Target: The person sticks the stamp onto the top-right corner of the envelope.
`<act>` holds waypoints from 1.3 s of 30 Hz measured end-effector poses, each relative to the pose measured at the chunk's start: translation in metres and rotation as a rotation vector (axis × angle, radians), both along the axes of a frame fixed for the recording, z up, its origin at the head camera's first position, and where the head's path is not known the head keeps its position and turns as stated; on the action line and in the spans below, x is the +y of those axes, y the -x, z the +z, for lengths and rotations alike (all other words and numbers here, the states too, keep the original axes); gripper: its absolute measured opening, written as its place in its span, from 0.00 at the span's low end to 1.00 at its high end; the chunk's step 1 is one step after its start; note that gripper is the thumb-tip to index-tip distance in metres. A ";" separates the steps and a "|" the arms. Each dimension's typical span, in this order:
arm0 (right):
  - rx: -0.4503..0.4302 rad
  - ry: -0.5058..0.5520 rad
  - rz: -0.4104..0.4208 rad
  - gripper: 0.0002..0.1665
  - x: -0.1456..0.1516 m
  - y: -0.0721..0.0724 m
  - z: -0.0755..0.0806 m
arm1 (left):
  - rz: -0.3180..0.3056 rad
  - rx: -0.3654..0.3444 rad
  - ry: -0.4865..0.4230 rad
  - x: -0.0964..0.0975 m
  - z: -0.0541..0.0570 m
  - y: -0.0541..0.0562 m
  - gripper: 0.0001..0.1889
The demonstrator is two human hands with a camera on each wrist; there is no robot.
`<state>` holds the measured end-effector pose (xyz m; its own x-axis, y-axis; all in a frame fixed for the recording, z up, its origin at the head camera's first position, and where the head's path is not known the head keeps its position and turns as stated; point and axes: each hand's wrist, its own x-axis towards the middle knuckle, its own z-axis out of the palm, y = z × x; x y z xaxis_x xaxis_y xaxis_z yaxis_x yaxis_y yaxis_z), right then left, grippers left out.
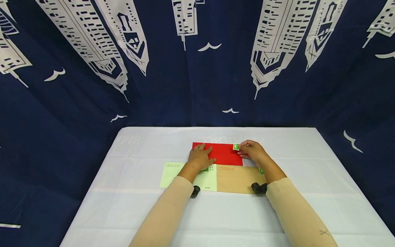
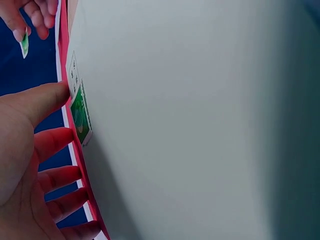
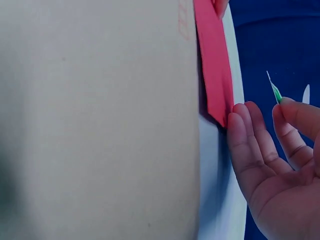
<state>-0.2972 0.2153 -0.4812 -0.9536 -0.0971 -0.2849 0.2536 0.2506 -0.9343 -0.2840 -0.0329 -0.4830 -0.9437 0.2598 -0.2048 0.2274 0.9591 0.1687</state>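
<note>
A red envelope lies flat toward the back of the table. My left hand rests on its left part, fingers spread. Over its upper right corner, my right hand pinches a green stamp between thumb and finger. In the right wrist view the stamp is seen edge-on above the red paper, and the other fingers touch or nearly touch the envelope's edge. Below my left hand is a pale green envelope bearing a green stamp. Beside it lies a brown envelope, its stamp partly behind my right forearm.
All the envelopes lie on a white-covered table. A dark blue curtain with white building prints hangs behind it. Black wrist-camera parts show at both wrists, over the lower envelopes.
</note>
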 end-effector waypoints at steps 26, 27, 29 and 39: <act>0.037 -0.091 0.017 0.09 -0.007 0.013 -0.011 | -0.003 -0.015 0.011 -0.001 0.004 -0.003 0.35; 0.032 -0.103 0.009 0.09 -0.008 0.014 -0.012 | -0.002 -0.018 0.011 -0.001 0.004 -0.003 0.35; 0.033 -0.129 0.016 0.11 -0.009 0.015 -0.012 | 0.002 -0.024 0.004 -0.001 0.003 -0.003 0.35; 0.015 -0.268 0.005 0.11 -0.013 0.024 -0.012 | 0.014 -0.031 -0.007 0.000 0.000 -0.001 0.35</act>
